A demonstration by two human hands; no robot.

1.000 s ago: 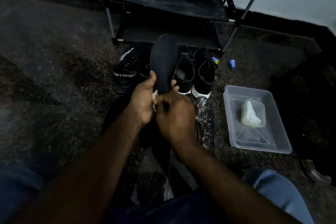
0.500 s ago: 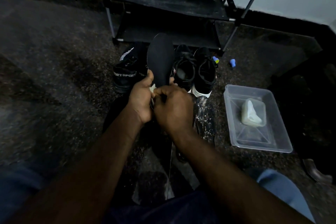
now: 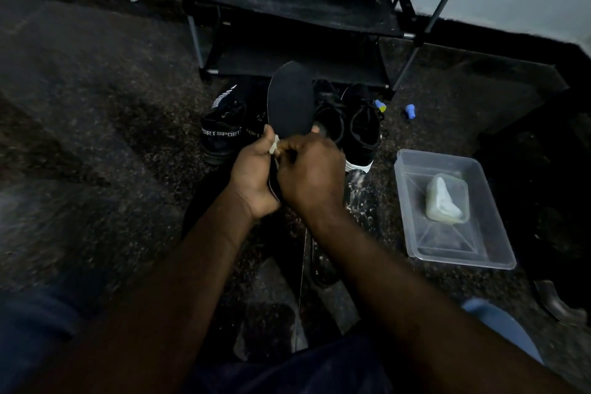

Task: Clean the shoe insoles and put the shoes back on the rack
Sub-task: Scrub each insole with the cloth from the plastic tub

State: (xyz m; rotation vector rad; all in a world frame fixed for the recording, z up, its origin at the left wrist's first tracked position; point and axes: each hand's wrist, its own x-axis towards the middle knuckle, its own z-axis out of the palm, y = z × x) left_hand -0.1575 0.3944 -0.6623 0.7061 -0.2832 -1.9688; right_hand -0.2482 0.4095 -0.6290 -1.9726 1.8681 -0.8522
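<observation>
A black insole (image 3: 290, 99) stands upright in the middle of the view. My left hand (image 3: 254, 176) grips its lower part, thumb on the front face. My right hand (image 3: 308, 171) pinches a small pale cloth (image 3: 274, 147) against the insole's lower left edge. Behind the insole stand a pair of black shoes with "SPORT" lettering (image 3: 224, 128) and a pair of black shoes with white soles (image 3: 361, 128). A black shoe rack (image 3: 297, 6) stands against the wall, and its shelves hold nothing.
A clear plastic tub (image 3: 447, 243) with a pale soap bar (image 3: 446, 198) sits on the floor at the right. Another insole (image 3: 359, 198) lies beside my right hand. Two small blue caps (image 3: 410, 111) lie near the rack's right leg. My knees frame the bottom.
Both hands have shifted the insole slightly left and up. The pale cloth now shows at the insole's left edge between my thumbs.
</observation>
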